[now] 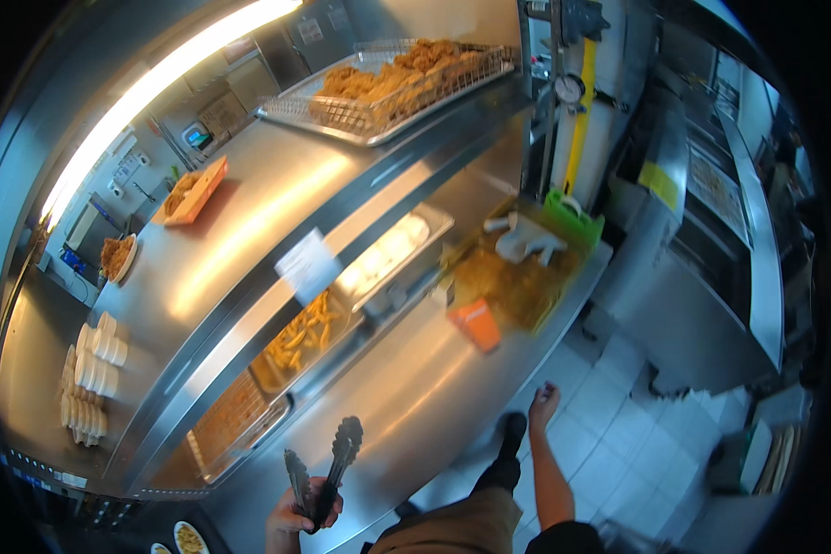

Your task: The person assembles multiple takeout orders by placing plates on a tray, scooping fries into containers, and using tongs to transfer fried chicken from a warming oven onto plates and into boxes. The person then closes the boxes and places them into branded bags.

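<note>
The left hand (291, 519) held tongs (346, 443) before the bench (392, 402). On the bench, a carton (475, 326) lay right of the fries (307, 332). On the raised shelf (268, 198) behind, cups (97, 367) stood left of a basket (377, 117).

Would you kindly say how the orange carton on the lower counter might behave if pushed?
The orange carton would probably slide across the shiny counter. Its flat face makes rolling unlikely; its thin, card-like look suggests little weight.

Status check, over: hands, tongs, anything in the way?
Left hand gripping black tongs, tips spread. Right hand away from tongs, contents unclear. Orange carton on counter, clear of tongs.
</note>
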Available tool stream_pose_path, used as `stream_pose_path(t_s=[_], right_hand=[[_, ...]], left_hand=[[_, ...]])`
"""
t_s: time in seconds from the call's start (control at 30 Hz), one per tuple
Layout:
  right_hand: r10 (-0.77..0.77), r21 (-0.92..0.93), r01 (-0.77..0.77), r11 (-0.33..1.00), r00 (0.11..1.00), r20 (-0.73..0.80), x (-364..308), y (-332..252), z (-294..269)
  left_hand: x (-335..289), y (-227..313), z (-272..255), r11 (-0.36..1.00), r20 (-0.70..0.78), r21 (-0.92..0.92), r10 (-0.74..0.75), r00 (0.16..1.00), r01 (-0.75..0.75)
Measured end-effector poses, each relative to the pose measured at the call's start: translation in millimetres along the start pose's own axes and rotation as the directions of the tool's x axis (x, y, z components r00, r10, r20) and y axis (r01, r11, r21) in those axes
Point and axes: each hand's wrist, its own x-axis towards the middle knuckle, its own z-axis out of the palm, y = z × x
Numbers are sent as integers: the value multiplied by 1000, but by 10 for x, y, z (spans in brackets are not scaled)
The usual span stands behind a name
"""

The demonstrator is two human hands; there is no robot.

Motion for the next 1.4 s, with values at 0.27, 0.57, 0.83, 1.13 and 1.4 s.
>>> stream_pose_path(t_s=[0.27, 0.57, 0.83, 1.13, 1.4], right_hand=[[-99, 404, -117, 907, 875, 475, 723, 456, 760], [-110, 436, -214, 874, 786, 608, 1135, 247, 655], [-106, 550, -324, 769, 785, 610, 975, 342, 472], [260, 397, -186, 899, 956, -139, 1032, 1456, -247], [171, -28, -183, 983, 958, -232, -280, 993, -2302]], left_hand=[[2007, -704, 1044, 977, -173, -175, -151, 973, 120], [2230, -762, 1460, 997, -537, -40, -74, 840, 62], [1751, -1197, 1290, 986, -440, -165, -70, 895, -4], [660, -1221, 926, 974, -358, -178, -194, 913, 137], [-339, -1480, 279, 828, -447, 505, 11, 894, 242]])
